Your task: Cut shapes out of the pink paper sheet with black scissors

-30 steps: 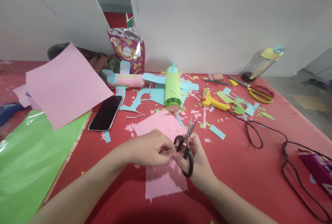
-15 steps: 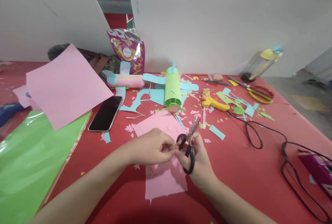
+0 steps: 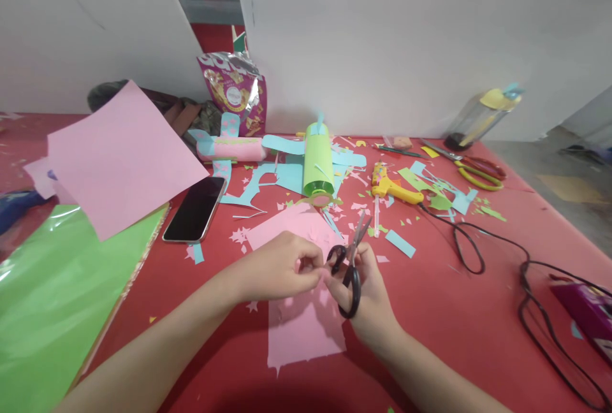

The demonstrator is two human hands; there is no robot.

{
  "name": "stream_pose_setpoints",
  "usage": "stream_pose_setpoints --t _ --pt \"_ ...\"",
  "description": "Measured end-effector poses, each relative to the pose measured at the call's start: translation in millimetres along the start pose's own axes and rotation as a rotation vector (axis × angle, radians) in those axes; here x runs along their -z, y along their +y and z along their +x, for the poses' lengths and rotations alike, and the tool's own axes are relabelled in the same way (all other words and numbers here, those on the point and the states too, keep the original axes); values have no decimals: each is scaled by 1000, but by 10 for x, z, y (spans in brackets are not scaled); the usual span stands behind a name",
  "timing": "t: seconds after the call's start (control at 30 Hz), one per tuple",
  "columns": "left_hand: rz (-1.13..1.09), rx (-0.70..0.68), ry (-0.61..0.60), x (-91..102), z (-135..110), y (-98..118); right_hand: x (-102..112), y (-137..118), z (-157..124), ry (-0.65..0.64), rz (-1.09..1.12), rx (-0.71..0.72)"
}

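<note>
My left hand [image 3: 287, 266] is closed in a pinch on what looks like a small piece of pink paper, mostly hidden by the fingertips. Against those fingertips, the thumb and finger of my right hand [image 3: 366, 298] meet at the same bit. Black-handled scissors [image 3: 352, 273] hang in my right hand, blades pointing up and away, slightly apart. Beneath both hands lies a pink paper sheet [image 3: 306, 336] with a ragged near edge; another pink sheet [image 3: 272, 229] is just beyond. A small pink paper star [image 3: 252, 306] rests left of the near sheet.
A green paper plane [image 3: 318, 158] and a pink one [image 3: 236, 148] stand at the back among scraps. Rightward are a yellow glue gun [image 3: 394, 190] with its black cord, and larger scissors [image 3: 478, 174]. A phone [image 3: 196, 209] and green sheets [image 3: 62, 298] lie left.
My hands have shifted very slightly, the left rising a little. The scissors have tilted slightly to the right. Everything else on the table stays where it was.
</note>
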State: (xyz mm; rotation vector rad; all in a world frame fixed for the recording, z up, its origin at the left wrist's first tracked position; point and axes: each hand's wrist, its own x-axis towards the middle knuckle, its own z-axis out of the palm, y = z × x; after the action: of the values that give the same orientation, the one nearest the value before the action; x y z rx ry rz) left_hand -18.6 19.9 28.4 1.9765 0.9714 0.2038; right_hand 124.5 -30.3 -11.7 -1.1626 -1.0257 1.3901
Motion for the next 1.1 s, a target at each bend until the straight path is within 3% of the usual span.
stream_pose_setpoints --t 0.57,0.8,1.1 --pt "1 36 128 46 16 34 2 1 -2 106 103 -15" --pt "-55 49 -1 8 20 20 -1 1 10 101 127 11" --pt "-83 22 32 -60 42 -1 -4 -2 13 98 142 2"
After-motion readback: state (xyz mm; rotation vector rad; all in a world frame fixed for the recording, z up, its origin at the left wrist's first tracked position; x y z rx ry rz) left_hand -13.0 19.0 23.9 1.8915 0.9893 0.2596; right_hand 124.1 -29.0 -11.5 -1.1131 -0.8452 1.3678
